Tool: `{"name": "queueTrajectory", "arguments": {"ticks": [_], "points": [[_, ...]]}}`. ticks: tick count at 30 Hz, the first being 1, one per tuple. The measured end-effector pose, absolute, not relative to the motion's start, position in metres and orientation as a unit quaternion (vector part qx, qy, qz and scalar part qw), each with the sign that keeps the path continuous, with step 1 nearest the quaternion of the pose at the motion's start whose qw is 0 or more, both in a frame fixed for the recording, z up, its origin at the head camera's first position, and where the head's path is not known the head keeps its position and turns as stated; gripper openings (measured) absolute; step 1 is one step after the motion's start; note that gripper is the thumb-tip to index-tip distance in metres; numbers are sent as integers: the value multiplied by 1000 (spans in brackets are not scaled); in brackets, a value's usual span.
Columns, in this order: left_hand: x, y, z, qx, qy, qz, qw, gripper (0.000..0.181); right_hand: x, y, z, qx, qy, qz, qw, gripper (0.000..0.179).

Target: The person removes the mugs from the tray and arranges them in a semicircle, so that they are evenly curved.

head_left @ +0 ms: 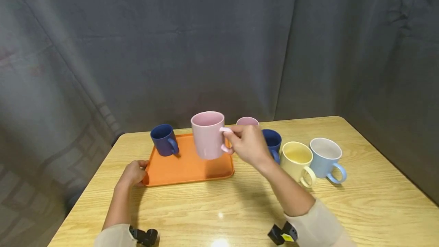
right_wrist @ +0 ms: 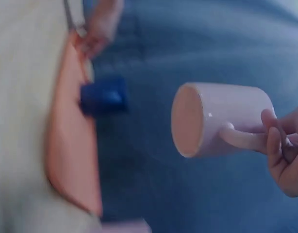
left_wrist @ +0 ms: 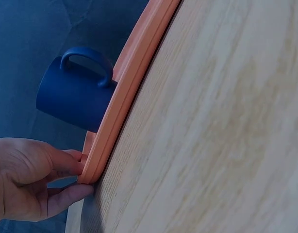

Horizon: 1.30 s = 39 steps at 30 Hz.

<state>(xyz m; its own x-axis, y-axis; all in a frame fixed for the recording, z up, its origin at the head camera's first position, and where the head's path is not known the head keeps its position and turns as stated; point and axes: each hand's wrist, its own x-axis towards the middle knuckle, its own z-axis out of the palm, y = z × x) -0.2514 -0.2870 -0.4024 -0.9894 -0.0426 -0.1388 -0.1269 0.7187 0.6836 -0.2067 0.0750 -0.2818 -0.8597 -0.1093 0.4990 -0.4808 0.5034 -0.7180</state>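
My right hand holds a pink mug by its handle, upright above the right half of an orange tray. In the right wrist view the pink mug shows its base, well apart from the tray. A dark blue mug stands on the tray's left part, handle to the right. At the tray's left edge, my left hand pinches the rim. The left wrist view shows the thumb and fingers of that hand about the tray's corner.
Right of the tray, on the wooden table, stand a second dark blue mug, a yellow mug and a light blue mug. Another pink mug is partly hidden behind my right hand. A grey curtain hangs behind the table.
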Motion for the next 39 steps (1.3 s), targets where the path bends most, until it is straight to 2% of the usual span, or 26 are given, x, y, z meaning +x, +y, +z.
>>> {"name": "queueTrajectory", "arguments": {"ticks": [3, 10, 15, 18, 22, 26, 33, 36, 37, 39], "points": [[-251, -287, -402, -47, 924, 374, 58, 65, -200, 115, -267, 152, -851, 451, 221, 12], [-250, -291, -403, -57, 921, 381, 60, 67, -188, 198, -248, 71, -871, 400, 276, 25], [-247, -291, -403, -61, 918, 388, 60, 69, -191, 249, -254, -4, -842, 463, 276, 35], [-246, -291, -403, -59, 920, 383, 56, 67, -192, 276, -265, -42, -796, 539, 274, 33], [-247, -290, -402, -54, 924, 375, 51, 65, -195, 303, -282, -71, -695, 645, 309, 17], [-247, -289, -401, -53, 927, 367, 51, 66, -200, 326, -296, -96, -627, 697, 334, 14], [-246, -288, -401, -61, 925, 372, 56, 66, -207, 365, -328, -160, -764, 548, 302, 25], [-246, -287, -402, -61, 923, 375, 58, 66, -209, 378, -343, -154, -836, 441, 287, 34], [-246, -287, -403, -61, 923, 375, 57, 66, -210, 381, -347, -149, -854, 408, 285, 42], [-246, -287, -404, -59, 924, 374, 53, 66, -211, 387, -356, -138, -881, 353, 281, 42]]}}
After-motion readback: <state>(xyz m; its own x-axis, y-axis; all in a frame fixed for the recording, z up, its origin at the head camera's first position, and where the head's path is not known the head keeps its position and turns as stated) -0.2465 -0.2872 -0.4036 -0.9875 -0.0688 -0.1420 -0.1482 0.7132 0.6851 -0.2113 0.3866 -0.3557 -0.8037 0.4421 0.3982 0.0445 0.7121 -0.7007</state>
